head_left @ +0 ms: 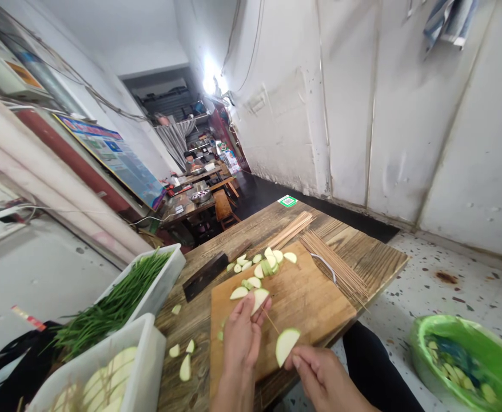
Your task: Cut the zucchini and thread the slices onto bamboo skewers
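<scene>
My left hand (243, 332) is closed on a half-moon zucchini slice (259, 300), pale with a green rim. Between my hands runs a thin wooden skewer (270, 319), its far end close to that slice. Another zucchini slice (287, 345) is on the skewer near my right hand (322, 372), whose thumb and fingers pinch the skewer's near end. Both hands are over the near part of a wooden cutting board (311, 303). Several more slices (270, 262) lie at the board's far side. A cleaver (206, 276) with a dark blade rests just beyond the board.
Bare skewers (334, 263) lie spread right of the board. At left stand a white bin (174, 269) of green chives (122, 297) and another bin (150, 366) with skewered slices. A green-lined tub (422, 366) holds scraps on the floor. A person (190, 162) sits far back.
</scene>
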Tool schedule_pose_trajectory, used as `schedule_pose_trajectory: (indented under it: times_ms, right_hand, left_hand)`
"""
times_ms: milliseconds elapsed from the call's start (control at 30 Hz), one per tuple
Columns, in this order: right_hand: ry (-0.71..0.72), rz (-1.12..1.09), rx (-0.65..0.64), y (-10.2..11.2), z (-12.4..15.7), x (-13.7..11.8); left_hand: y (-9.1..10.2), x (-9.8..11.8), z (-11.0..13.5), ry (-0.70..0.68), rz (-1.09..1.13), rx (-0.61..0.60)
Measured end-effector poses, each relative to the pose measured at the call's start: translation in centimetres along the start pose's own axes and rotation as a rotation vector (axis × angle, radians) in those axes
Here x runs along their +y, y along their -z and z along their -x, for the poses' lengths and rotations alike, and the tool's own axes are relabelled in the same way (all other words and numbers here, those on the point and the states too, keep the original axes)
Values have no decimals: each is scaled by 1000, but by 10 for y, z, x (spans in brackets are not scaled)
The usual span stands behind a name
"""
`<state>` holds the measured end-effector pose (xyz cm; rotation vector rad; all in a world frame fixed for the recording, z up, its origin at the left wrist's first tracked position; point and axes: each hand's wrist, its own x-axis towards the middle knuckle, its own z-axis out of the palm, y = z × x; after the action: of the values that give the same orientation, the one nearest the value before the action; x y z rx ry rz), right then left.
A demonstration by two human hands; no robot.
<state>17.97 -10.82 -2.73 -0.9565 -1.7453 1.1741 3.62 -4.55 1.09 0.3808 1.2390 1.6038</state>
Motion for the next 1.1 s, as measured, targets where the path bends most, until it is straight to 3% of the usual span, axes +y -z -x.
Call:
schedule_pose_trajectory:
  times_ms: [467, 1100]
  right_hand:
    - [-101, -53, -11, 6, 3, -3]
    - [-10, 112, -47, 12, 9, 3]
  left_hand:
    - [-3, 0, 2, 103, 53, 3]
    - [-1, -1, 5, 59, 32, -20]
